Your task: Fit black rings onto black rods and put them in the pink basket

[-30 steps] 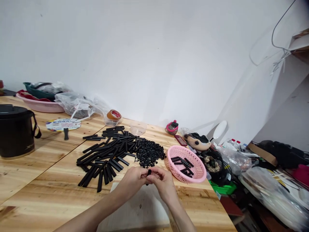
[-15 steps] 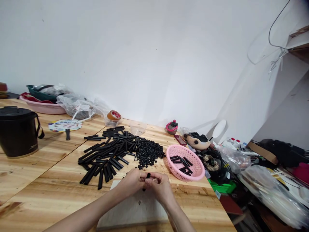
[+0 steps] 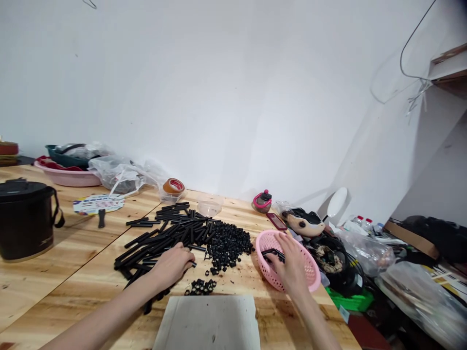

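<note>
Head: black tubes (image 3: pixel 160 238), latticed basket (image 3: pixel 313 270)

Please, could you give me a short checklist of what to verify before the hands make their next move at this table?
1. Left hand rests on the long black strips: ok.
2. It grips one of these strips: cannot tell.
3. Right hand is over the pink basket: ok.
4. Its fingers touch a black strip in the basket; gripped or let go: cannot tell.
5. Small black rings lie between both hands, probably within reach: ok.
6. Grey board lies flat at the near edge: ok.
</note>
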`<state>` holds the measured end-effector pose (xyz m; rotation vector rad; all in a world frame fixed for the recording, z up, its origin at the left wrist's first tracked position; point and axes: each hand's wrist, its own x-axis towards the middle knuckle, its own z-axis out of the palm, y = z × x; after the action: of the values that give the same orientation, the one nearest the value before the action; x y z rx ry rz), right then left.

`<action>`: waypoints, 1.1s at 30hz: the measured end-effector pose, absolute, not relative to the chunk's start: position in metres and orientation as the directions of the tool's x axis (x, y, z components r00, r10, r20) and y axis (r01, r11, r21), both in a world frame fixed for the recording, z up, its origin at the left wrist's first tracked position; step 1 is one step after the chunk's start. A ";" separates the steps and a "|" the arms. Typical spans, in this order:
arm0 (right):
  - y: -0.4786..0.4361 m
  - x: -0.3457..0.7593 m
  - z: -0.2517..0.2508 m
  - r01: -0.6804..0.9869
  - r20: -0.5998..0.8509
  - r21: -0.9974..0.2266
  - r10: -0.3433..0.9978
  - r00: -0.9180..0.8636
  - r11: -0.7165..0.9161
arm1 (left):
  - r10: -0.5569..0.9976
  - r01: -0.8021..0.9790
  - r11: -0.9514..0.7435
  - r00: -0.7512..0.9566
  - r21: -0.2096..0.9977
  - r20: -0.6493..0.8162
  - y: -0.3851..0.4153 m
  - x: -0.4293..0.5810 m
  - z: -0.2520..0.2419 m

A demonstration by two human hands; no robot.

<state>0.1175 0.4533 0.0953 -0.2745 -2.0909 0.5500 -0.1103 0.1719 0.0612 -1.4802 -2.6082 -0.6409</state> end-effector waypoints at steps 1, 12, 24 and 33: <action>0.443 0.114 0.090 -0.039 0.769 -0.399 0.311 -0.559 0.916 | 0.805 0.832 0.444 -0.533 0.334 0.259 0.174 -0.114 0.058; 0.370 0.039 0.030 0.054 0.350 -0.431 0.222 -0.910 0.901 | 0.746 0.555 0.222 -0.626 0.802 0.227 0.214 -0.086 0.051; 0.371 0.049 0.036 -0.151 0.338 -0.897 0.425 -0.840 0.415 | 0.830 -0.157 -0.064 -0.557 0.986 -0.034 0.227 -0.068 0.026; 0.358 0.055 0.047 -0.298 0.256 -0.954 0.408 -0.876 -0.042 | 0.864 -0.069 -0.090 -0.501 0.994 0.043 0.224 -0.057 0.036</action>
<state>0.0551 0.3581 0.0466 -0.1160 -1.7673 1.9669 -0.0570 0.2238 0.0359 -1.4443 -2.3716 -2.7027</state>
